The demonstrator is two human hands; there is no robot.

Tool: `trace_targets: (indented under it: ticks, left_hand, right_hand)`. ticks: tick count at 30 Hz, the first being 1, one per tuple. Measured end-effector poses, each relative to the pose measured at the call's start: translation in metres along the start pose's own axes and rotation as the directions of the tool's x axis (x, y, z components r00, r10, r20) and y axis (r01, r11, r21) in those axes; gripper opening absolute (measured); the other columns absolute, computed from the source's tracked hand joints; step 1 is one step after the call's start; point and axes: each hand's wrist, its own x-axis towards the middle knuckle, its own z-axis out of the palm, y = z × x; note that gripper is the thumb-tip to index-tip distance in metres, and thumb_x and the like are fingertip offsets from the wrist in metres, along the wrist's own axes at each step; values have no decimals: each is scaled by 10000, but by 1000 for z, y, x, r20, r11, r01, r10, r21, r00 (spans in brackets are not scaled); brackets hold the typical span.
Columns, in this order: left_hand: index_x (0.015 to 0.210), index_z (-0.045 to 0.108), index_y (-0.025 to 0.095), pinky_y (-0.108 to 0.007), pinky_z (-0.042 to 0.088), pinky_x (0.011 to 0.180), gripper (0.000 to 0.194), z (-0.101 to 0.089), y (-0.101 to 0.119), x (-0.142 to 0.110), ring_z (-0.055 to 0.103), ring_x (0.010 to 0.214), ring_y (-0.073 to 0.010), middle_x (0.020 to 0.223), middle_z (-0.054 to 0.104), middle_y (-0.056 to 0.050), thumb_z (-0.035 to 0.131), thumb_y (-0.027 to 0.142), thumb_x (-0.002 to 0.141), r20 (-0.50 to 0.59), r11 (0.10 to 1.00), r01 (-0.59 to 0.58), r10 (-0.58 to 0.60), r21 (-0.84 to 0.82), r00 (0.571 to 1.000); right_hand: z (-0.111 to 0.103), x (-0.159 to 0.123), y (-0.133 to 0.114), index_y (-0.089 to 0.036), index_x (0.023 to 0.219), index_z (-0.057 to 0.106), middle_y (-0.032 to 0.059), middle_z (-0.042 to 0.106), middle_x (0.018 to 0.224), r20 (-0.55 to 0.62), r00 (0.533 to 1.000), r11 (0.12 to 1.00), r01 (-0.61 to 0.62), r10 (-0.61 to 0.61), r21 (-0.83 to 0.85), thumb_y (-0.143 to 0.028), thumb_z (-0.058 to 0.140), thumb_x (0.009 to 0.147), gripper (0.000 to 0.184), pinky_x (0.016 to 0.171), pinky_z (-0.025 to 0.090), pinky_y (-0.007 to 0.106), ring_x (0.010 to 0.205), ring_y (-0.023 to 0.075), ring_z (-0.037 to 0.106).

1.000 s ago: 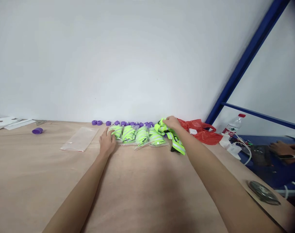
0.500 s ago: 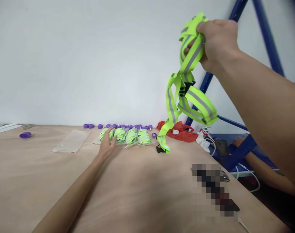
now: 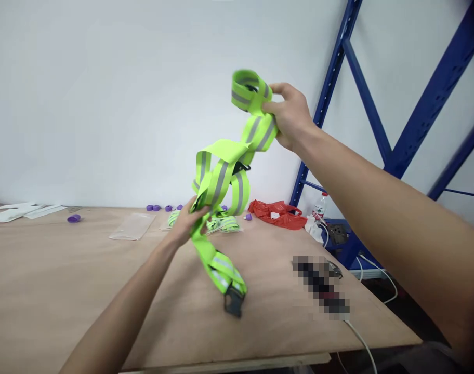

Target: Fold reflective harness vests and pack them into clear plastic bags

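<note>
A neon-green reflective strap [image 3: 220, 182] with grey stripes hangs in loops between my hands above the table. Up at the right, my right hand [image 3: 289, 111] is closed on its upper end, where a small loop stands out. Lower down, my left hand [image 3: 191, 221] pinches the strap's middle part. Below that hand dangles the tail, ending in a black buckle [image 3: 234, 300]. Another black buckle [image 3: 240, 167] shows among the loops. Behind my left hand lie bagged green straps [image 3: 229, 224], partly covered by the hand and the hanging strap.
Purple rolls [image 3: 153, 208] line the wall side of the table [image 3: 81, 291]. A clear plastic bag [image 3: 132, 227] lies left of the bagged straps. A red plastic bag [image 3: 276, 214], a bottle [image 3: 320, 205] and a blue metal frame [image 3: 367, 98] are at the right, with a cable [image 3: 364, 340] nearer.
My right hand has come down and left with the strap. My left hand, open over the bagged straps before, now grips the strap's middle. The view has shifted, and the other person's arm is gone.
</note>
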Motion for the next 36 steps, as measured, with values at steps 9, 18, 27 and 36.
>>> trace_targets:
  ticks: [9, 18, 27, 36]
  left_hand:
    - [779, 568, 183, -328, 534, 574, 560, -113, 45, -8, 646, 607, -203, 761, 694, -81, 549, 743, 785, -259, 997, 72, -75, -21, 963]
    - [714, 565, 190, -271, 426, 476, 347, -100, 27, -12, 434, 439, -100, 568, 525, 20, 825, 403, 631, 8, 914, 357, -365, 193, 931]
    - [732, 580, 191, -225, 303, 394, 519, -88, -24, -24, 389, 427, -82, 653, 546, 0, 755, 677, 675, 119, 828, 416, -488, 375, 864]
    - [947, 597, 184, -221, 311, 444, 505, -76, -59, -29, 415, 466, -83, 740, 599, -6, 693, 635, 740, -61, 870, 342, -344, 354, 937]
  right_hand:
    - [-70, -69, 78, -218, 709, 422, -46, 480, 531, 71, 907, 909, -417, 416, 1, -157, 658, 732, 245, 415, 349, 210, 446, 95, 436]
    - [-88, -144, 152, -200, 694, 540, -64, 391, 489, 510, 546, 745, -533, 665, -401, -572, 806, 699, 457, 406, 175, 232, 399, 63, 279]
    - [-78, -182, 203, -155, 742, 697, 125, 699, 785, 470, 489, 524, 33, 734, -851, -609, 763, 717, 459, 624, 436, 333, 699, 264, 635]
    - [-24, -209, 217, -237, 1244, 662, 87, 646, 1323, 644, 673, 679, 281, 364, -678, -466, 652, 854, 453, 981, 458, 378, 1209, 307, 590]
